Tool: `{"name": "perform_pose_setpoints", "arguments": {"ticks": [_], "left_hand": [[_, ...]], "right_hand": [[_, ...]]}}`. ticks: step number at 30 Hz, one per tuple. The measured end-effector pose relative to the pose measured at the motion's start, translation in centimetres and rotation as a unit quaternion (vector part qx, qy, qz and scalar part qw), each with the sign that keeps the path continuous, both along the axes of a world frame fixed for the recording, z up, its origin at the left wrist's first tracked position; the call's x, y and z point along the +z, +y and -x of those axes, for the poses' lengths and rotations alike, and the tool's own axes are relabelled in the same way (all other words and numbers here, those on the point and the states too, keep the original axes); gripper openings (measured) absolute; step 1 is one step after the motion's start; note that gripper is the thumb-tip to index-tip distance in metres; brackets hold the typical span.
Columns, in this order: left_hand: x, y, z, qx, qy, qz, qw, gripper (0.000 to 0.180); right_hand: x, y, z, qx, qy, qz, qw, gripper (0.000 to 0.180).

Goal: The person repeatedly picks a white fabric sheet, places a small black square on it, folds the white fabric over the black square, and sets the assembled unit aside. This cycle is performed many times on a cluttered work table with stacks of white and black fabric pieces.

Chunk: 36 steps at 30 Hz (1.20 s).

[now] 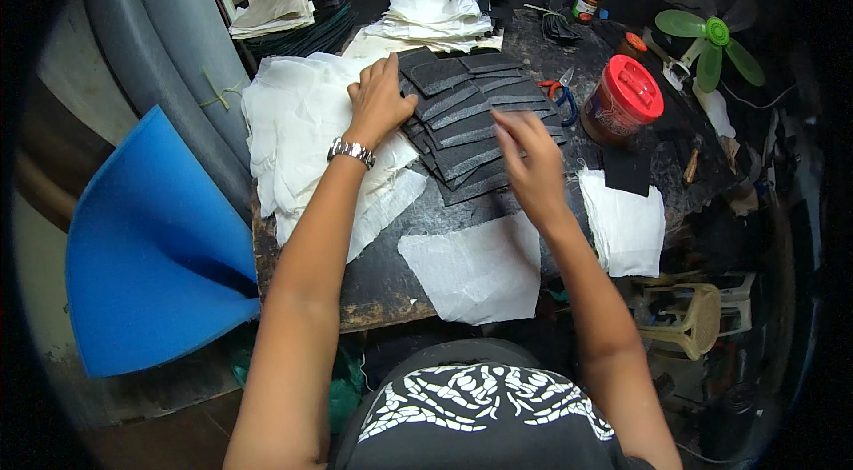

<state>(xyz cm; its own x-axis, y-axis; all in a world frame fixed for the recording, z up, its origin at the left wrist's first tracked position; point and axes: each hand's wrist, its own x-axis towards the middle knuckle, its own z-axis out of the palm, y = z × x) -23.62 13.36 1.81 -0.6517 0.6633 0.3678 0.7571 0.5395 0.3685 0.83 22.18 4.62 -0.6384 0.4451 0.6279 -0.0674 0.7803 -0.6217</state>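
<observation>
Two hands work a fanned stack of dark foam pieces (471,119) on the desk (391,279): left hand (380,101) spread flat on its edge, right hand (526,155) open-fingered, seemingly mid-sorting; lifting the top piece likely needs a fingertip pinch.

Left hand (380,99) flat; right hand (533,163) raised, fingers loose

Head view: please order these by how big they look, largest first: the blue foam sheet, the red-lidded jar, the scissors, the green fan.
1. Blue foam sheet, by far the largest.
2. Red-lidded jar and green fan look about alike; I would not rank them.
3. Scissors, smallest, partly hidden by the dark pieces.
</observation>
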Motion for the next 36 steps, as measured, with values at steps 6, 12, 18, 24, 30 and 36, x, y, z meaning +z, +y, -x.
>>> {"name": "perform_pose_setpoints", "arguments": {"ticks": [6,12,18,24,30,36], "left_hand": [[-2.5,-0.5,0.5,0.013,0.007,-0.002,1.000,0.075],[-3.6,-0.7,0.1,0.013,0.073,0.037,0.997,0.061],[-3.4,-0.7,0.1,0.026,0.079,0.074,0.994,0.062],[-3.6,-1.2,-0.2,0.029,0.100,0.067,0.992,0.060],[-3.2,-0.9,-0.4,0.040,0.157,0.091,0.983,0.055],[-1.5,-4.0,-3.5,-0.013,0.281,-0.071,0.957,0.051]], "right_hand": [[-1.6,1.4,15.9,-0.120,-0.096,-0.221,0.963,0.025],[0.5,3.8,16.1,-0.135,-0.173,-0.243,0.945,0.019],[-1.5,2.6,16.5,-0.058,-0.300,-0.332,0.892,0.042],[1.5,3.3,15.9,-0.119,-0.115,-0.263,0.951,0.023],[10.5,6.1,7.2,-0.032,0.182,-0.034,0.982,0.020],[5.8,3.9,-3.4,0.050,0.089,0.295,0.950,0.020]]}}
